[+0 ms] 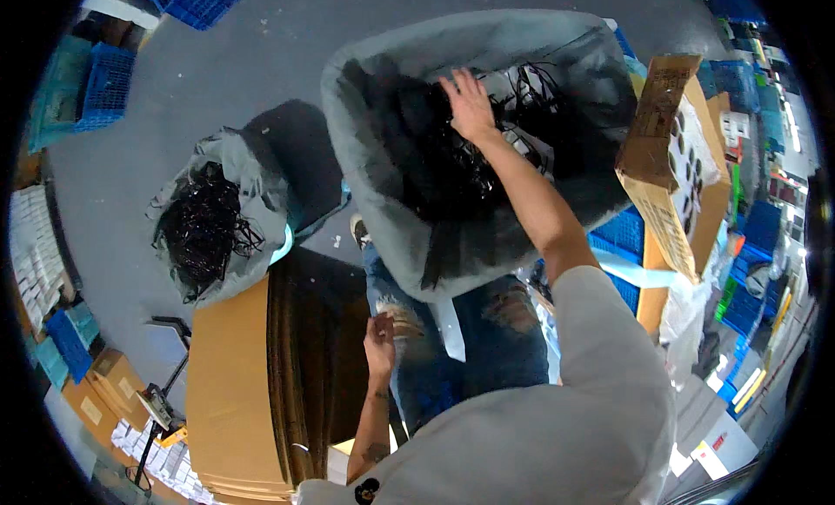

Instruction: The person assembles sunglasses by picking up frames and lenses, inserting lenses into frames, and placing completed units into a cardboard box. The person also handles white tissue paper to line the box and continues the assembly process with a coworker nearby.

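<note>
My right hand [470, 106] reaches into a large bin lined with grey plastic [383, 170], its fingers spread and nothing seen between them. Below and around it lie tangled black cables [474, 170] with some small white pieces among them. Much of the bin's inside is in dark shadow. My left hand [379, 345] is beside my knee in torn jeans, its fingers curled in. What it holds, if anything, is hidden.
A grey bag of black cables [204, 227] stands at the left. Below it is a stack of flat cardboard [230, 383]. An open cardboard box [687, 157] with dark round items sits right of the bin. Blue crates [106, 86] stand at the far left.
</note>
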Tool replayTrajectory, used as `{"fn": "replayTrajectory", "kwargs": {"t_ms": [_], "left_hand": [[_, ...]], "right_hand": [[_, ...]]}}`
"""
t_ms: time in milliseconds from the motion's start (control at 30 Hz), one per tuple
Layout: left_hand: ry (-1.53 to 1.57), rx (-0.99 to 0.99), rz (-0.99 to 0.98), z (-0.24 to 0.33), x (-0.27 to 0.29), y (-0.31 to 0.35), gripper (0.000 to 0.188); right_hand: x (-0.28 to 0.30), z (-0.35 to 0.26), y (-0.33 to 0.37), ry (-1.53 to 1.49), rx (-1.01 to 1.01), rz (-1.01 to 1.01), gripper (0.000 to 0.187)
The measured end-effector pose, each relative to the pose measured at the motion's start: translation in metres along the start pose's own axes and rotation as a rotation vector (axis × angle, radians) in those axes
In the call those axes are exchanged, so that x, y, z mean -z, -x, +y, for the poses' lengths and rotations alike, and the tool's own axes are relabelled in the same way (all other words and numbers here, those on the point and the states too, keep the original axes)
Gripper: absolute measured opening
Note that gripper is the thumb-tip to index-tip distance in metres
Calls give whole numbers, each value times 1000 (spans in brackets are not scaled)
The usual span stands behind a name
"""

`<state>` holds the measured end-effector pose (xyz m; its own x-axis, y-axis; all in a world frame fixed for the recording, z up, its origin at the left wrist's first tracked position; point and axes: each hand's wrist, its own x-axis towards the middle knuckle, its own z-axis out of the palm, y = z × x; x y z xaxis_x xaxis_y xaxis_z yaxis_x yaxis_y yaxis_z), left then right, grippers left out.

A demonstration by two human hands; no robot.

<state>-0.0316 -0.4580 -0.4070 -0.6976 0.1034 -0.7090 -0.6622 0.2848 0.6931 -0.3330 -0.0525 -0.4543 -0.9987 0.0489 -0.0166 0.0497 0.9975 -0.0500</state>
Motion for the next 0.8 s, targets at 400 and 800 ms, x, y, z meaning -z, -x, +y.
{"fn": "replayTrajectory", "kwargs": {"t_ms": [400, 800], "left_hand": [[-84, -91, -336, 96, -178, 66, 28], [573, -215, -958, 254, -292, 144, 83]], "right_hand": [[60, 56, 132, -535, -301, -77, 12], [314, 76, 376, -2412, -756, 83, 16]]}}
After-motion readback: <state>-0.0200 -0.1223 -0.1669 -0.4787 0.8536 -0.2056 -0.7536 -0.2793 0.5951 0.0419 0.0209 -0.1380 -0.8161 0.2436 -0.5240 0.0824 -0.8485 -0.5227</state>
